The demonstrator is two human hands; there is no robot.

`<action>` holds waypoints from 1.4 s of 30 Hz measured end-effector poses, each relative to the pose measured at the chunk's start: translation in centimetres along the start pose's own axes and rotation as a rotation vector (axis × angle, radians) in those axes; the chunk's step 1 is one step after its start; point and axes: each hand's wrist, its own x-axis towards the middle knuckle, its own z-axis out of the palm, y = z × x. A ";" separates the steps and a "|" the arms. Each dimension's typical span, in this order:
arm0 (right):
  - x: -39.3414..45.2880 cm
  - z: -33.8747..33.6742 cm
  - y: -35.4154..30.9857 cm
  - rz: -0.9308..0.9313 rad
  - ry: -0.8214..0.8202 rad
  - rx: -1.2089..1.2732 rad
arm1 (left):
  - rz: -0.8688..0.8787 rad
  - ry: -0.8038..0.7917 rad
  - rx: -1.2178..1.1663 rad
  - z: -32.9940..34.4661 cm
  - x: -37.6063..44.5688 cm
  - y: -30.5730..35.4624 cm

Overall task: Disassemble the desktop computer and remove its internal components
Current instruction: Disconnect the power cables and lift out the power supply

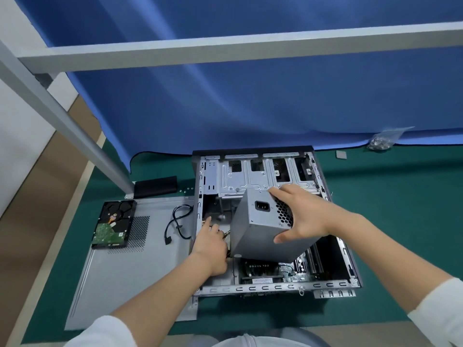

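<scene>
My right hand [304, 216] grips the grey sheet-metal power supply box [263, 229], fingers over its perforated vent face, thumb curled under the lower edge. The box is lifted and tilted above the open grey steel computer case [349, 249], socket end up toward the drive-bay end of the case, long axis slanting down toward the case's left wall. It hangs over the middle of the case, clear of the green motherboard [290, 271] below it.

My left hand [210, 244] is down inside the case at its left wall, just beside the box's lower left corner, fingers reaching forward near some yellow wires [226, 234]. Can't tell whether it pinches them or only touches; fingertips are partly hidden by the box and the case wall. My guess: the cable bundle is what ties the box to the case, so the lift depends on the left hand freeing it. Left hand is nearer the cables, right carries the weight.

Left of the case: the flat grey metal side panel [120, 276] on the green tabletop [400, 221], a black-and-green hard drive [114, 225] and a loose black cable [175, 224] lying on it. Beyond the case's far right corner, a small clear bag of screws [383, 141].

Hidden: the box's cable exit, any motherboard plugs under it. Both arms cut off at white sleeves.
</scene>
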 end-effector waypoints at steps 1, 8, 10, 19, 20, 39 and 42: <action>0.1 0.6 0.0 -0.008 -0.005 -0.016 | 0.006 -0.027 0.056 0.1 0.2 0.2; 1.0 2.3 -1.0 -0.122 0.049 -0.276 | 0.043 -0.058 0.175 0.7 0.4 -0.1; 1.0 2.9 -1.3 -0.159 0.046 -0.347 | 0.038 0.025 0.080 0.0 0.5 -0.8; 1.0 4.1 -1.2 -0.076 0.085 -0.345 | -0.060 0.317 -1.823 -3.9 -1.3 -2.8; 1.0 4.3 -1.2 -0.065 0.093 -0.330 | -0.107 0.336 -1.940 -4.2 -1.2 -2.5; 3.2 5.4 -2.5 0.082 0.342 -0.233 | -0.213 0.554 -1.760 -4.2 -0.3 1.5; 4.5 4.9 -3.0 0.215 0.299 -0.187 | -0.295 0.666 -1.869 -3.5 -1.1 -0.4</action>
